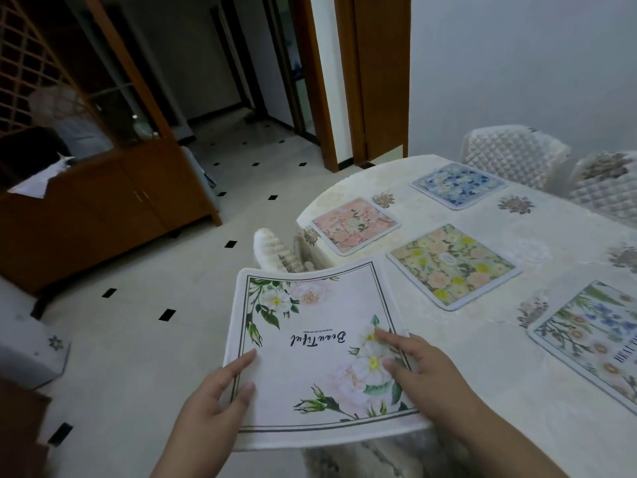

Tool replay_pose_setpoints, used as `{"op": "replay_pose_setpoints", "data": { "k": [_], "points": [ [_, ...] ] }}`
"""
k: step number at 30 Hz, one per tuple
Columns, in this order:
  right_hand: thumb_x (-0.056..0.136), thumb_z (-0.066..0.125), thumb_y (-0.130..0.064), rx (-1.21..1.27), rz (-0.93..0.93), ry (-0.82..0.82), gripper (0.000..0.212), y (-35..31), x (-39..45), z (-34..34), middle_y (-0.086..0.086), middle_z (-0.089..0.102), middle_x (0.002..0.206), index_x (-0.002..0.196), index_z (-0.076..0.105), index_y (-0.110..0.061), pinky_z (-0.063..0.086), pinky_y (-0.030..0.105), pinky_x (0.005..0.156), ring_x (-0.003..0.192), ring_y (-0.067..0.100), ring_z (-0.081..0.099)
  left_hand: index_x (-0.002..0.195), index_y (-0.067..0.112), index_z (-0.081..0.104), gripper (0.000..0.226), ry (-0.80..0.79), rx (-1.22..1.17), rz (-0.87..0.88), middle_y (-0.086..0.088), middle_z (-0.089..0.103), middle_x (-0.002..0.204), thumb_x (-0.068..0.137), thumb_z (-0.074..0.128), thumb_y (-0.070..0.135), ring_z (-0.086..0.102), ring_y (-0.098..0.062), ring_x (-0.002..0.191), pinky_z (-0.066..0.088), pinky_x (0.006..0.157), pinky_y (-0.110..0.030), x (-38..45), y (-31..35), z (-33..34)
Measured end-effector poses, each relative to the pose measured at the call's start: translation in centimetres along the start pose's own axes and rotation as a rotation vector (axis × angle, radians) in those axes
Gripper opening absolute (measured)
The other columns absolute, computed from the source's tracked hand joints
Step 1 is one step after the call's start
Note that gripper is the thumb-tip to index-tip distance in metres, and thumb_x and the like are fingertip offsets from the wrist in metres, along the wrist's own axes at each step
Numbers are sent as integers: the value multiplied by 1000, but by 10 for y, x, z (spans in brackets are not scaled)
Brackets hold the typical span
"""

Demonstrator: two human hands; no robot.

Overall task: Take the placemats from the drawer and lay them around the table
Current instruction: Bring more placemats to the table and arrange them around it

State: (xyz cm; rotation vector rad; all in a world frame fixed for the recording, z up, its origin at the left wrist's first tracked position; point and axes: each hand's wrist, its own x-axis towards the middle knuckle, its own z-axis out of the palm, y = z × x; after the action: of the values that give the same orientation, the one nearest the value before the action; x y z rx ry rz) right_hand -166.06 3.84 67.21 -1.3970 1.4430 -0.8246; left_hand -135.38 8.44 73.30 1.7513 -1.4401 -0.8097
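Pale tiled floor with black insets runs past a wood cabinet to the table, where 4 floral mats already lie: pink, blue, yellow and one at the right edge. A 5th, the white mat, hangs half off the near table edge, far side curling up. It looks light, thin and floppy, best held at both side edges. Left hand pinches its left edge; right hand lies on top, fingers gently curved, seemingly pressing rather than gripping.
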Motion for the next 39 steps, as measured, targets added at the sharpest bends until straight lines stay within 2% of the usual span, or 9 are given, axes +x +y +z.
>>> {"op": "replay_pose_setpoints", "data": {
  "k": [3,6,9,11,14,18,24,31,39],
  "points": [
    [97,65,-22,3,28,28,45,-1,9,4,-21,54,132,126,59,-56,33,24,114,122,-2,50,107,64,66,55,-40,-8,-14,22,65,124,92,71,12,49,26,111,36,92,-6,22,-9,2],
    [97,64,-21,-3,53,94,46,2,14,7,-31,51,122,128,57,-54,29,-3,93,103,-28,41,106,63,67,55,-106,-29,-4,20,65,126,91,72,10,49,28,110,35,98,-17,48,-17,7],
    [97,64,-21,-19,98,179,45,3,17,13,-31,50,118,127,56,-54,25,-10,80,103,-22,45,105,63,67,57,-205,-47,40,21,65,126,91,72,8,49,28,108,34,90,-1,84,-27,14],
    [97,64,-21,-38,134,251,45,0,14,19,-27,53,122,124,55,-57,28,-7,87,114,-6,50,106,63,68,56,-279,-69,74,21,65,126,91,73,9,52,22,112,36,92,-1,107,-34,17],
    [96,66,-25,-58,218,370,46,-9,2,35,-13,55,136,123,58,-61,32,18,113,126,5,51,106,62,69,52,-414,-113,104,20,65,128,92,72,11,56,8,119,40,106,-24,137,-41,16],
    [96,65,-20,-5,283,528,45,-25,-16,67,-10,57,130,119,56,-58,35,-1,83,89,-17,61,107,63,69,53,-588,-102,193,21,64,127,91,73,12,55,2,124,40,112,-31,174,-45,10],
    [94,69,-24,3,381,714,47,-24,-32,105,-17,57,133,117,58,-63,31,37,118,137,10,44,116,52,69,44,-799,-81,311,27,62,128,94,70,14,53,22,114,39,98,-8,213,-39,19],
    [95,67,-22,45,400,827,46,-18,-31,99,-16,53,135,125,58,-56,28,29,113,142,7,33,117,62,64,42,-932,-34,335,33,61,128,95,70,27,54,8,123,44,111,-33,243,-20,64],
    [94,69,-23,145,430,893,47,17,9,54,-4,54,144,120,62,-62,34,43,117,140,17,42,118,55,68,41,-971,-42,264,37,58,126,97,67,19,58,12,115,50,98,-19,270,9,124]
  ]
}}
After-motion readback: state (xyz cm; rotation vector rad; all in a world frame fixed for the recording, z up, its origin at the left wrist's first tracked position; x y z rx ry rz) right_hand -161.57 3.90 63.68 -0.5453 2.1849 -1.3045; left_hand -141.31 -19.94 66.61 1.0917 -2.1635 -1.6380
